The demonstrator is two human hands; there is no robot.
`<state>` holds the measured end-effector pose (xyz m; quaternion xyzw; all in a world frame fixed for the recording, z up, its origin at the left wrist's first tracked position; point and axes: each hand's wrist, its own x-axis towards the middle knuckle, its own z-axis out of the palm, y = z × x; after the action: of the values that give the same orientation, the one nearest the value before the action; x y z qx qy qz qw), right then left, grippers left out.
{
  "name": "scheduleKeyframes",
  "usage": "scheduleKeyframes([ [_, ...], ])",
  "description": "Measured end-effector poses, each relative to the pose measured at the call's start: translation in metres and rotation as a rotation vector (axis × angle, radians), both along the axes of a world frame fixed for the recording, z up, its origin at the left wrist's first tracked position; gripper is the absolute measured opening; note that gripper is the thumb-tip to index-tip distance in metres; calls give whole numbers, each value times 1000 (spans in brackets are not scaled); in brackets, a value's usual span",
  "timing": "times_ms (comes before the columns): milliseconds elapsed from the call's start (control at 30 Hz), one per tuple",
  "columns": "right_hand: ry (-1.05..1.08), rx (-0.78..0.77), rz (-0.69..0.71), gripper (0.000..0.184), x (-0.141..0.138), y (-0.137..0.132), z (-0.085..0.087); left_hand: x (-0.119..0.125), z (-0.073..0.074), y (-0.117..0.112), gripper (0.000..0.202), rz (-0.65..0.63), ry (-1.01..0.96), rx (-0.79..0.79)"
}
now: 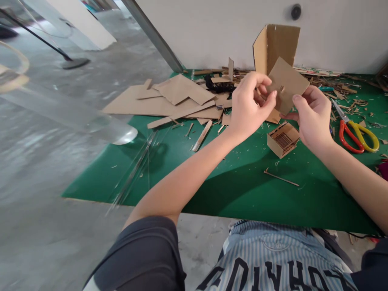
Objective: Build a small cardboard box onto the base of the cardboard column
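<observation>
A small brown cardboard square (290,83), with a ragged hole near its middle, is held up above the table, tilted cornerwise. My right hand (317,115) pinches its lower right corner, thumb in front. At the left edge of the square, my left hand (250,103) has its thumb and fingers curled in, the thumb overlapping the cardboard near the hole; part of that grip is hidden. Beneath the hands sits a small cardboard box (282,140) with corrugated edges showing. A nail (281,178) lies on the green table top (236,190) closer to me.
Scissors (357,133) with red and yellow handles lie at the right. A folded cardboard panel (280,42) stands at the back. Flat cardboard pieces (182,91) and scraps spread across the left rear. A clear tube (121,131) juts over the table's left edge.
</observation>
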<state>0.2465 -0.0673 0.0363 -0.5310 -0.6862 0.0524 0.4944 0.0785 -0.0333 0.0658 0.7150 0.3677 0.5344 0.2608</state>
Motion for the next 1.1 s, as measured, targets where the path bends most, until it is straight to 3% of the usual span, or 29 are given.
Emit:
scheduleKeyframes([
  [133,-69,1,27,43,6,6,-4,-4,5,6,42,-2,-29,22],
  [333,-81,-15,67,47,-1,0,0,3,10,3,22,-222,-44,-184],
  [667,-27,-36,106,44,3,2,1,1,13,-3,24,-272,-1,-157],
  [867,-13,-48,109,40,4,3,2,-1,16,-1,25,-281,-43,-251],
  [1000,-101,-36,148,42,5,0,5,-2,12,7,27,-295,-14,-169],
  [1100,112,-80,282,38,5,-2,9,-2,3,16,28,-317,53,-89],
])
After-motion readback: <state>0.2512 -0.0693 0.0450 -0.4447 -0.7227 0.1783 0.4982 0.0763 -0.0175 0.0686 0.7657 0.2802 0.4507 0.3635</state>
